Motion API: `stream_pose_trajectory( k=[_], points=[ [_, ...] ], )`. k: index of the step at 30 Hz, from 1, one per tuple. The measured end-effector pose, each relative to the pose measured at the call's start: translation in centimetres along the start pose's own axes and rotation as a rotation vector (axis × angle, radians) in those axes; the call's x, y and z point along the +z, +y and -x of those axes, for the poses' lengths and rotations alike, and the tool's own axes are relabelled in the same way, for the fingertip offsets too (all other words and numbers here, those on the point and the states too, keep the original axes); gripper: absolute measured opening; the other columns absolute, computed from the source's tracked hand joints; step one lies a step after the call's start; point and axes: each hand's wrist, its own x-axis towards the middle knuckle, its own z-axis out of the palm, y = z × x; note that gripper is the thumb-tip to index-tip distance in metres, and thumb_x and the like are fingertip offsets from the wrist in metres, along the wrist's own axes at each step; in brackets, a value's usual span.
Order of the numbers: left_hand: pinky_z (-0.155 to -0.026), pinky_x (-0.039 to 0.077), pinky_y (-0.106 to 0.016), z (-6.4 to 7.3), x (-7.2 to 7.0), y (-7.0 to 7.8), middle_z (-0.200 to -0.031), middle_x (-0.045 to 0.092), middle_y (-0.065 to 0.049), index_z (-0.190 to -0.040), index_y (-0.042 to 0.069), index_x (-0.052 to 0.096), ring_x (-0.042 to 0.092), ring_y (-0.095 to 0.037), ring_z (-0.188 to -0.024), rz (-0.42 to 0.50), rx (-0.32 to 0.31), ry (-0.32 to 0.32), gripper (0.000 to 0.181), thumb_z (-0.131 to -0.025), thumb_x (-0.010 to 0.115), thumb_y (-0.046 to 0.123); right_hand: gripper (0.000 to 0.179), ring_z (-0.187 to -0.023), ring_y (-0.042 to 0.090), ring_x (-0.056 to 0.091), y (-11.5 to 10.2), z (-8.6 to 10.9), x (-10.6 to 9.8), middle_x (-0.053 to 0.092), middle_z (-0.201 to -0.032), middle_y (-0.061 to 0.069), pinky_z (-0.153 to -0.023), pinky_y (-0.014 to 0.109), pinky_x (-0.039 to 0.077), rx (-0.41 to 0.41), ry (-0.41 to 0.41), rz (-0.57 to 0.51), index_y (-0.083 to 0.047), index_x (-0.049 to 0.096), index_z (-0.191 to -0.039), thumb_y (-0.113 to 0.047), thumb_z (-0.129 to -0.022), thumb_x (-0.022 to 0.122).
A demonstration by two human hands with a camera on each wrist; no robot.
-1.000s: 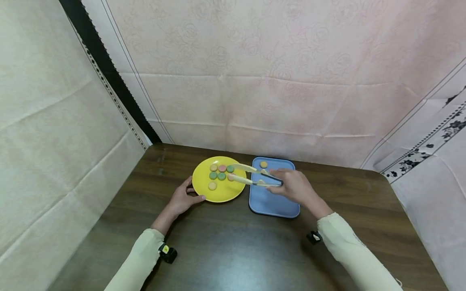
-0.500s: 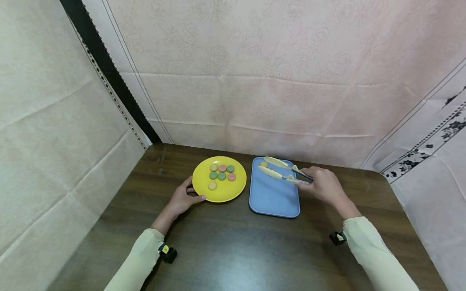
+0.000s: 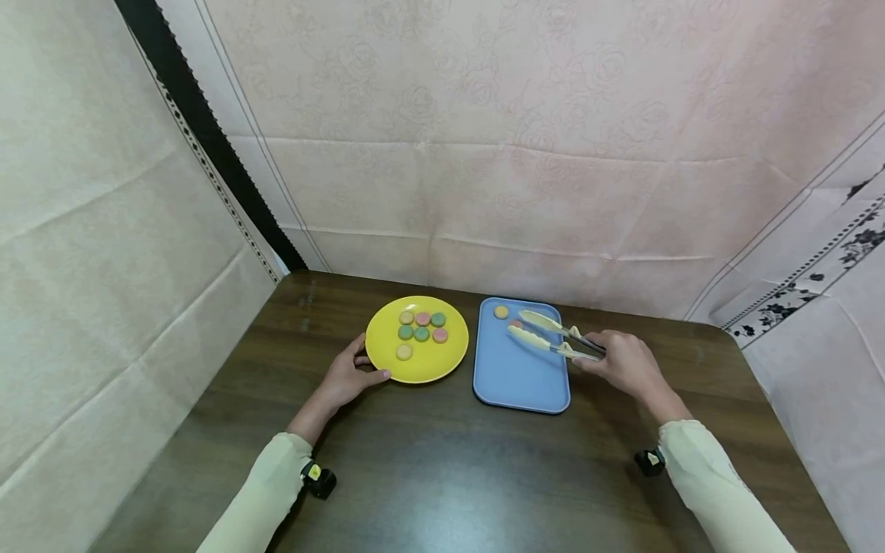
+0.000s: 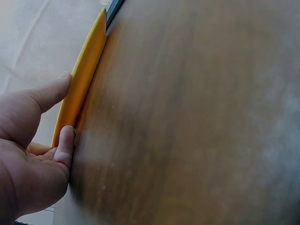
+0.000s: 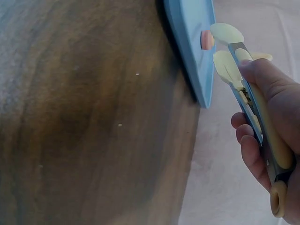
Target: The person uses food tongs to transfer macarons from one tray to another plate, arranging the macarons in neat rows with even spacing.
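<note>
My left hand [image 3: 349, 374] holds the left rim of the yellow plate [image 3: 387, 365]. In the left wrist view, the thumb lies at the upper edge and the other fingers are at the plate's underside. Several yellow, pink and green macarons [image 3: 422, 334] are spread over the plate. My right hand [image 3: 622, 361] grips tongs [image 3: 553, 330] with cream-coloured tips, spread apart over the blue tray [image 3: 522, 384]. A pink macaron [image 5: 206, 40] on the tray is close to the tips, partly covered by them in the head view. Further back on the tray lies a yellow macaron [image 3: 501, 312].
Plate and tray stand side by side near the back of a dark wooden table [image 3: 429, 468]. A pale floral cloth [image 3: 484, 192] hangs right behind the table. Each wrist wears a small black camera, one of them the left-wrist camera [image 3: 319, 482].
The tongs have moved right from the plate to the tray, leaving a pink macaron on the plate. Then they shifted from near the yellow macaron toward the pink one. The left hand stays put.
</note>
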Motion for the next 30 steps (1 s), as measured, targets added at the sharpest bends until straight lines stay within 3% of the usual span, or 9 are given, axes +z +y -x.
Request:
stream_pose_trajectory(
  k=[11,30],
  points=[
    [-0.084,0.055,-0.031,-0.25,-0.04,-0.02,-0.159,0.035,-0.019,-0.163,0.004,0.017,0.052,-0.036,-0.130,-0.009,-0.005,-0.003,0.102,-0.088,0.084,0.021,0.050,-0.077,0.022,0.061,0.69,0.21,0.88,0.074,-0.103,0.016,-0.070,0.046,0.052,0.017,-0.011,-0.013,0.002,0.074,-0.120,-0.035,-0.087,0.082],
    [-0.085,0.055,-0.029,0.07,0.02,0.18,-0.159,0.035,-0.019,-0.163,0.004,0.018,0.052,-0.035,-0.130,-0.019,-0.021,0.003,0.102,-0.088,0.084,0.021,0.050,-0.077,0.021,0.060,0.61,0.60,0.92,0.074,-0.106,0.019,-0.070,0.044,0.052,0.020,-0.021,-0.015,0.005,0.072,-0.122,-0.032,-0.089,0.080]
  ],
)
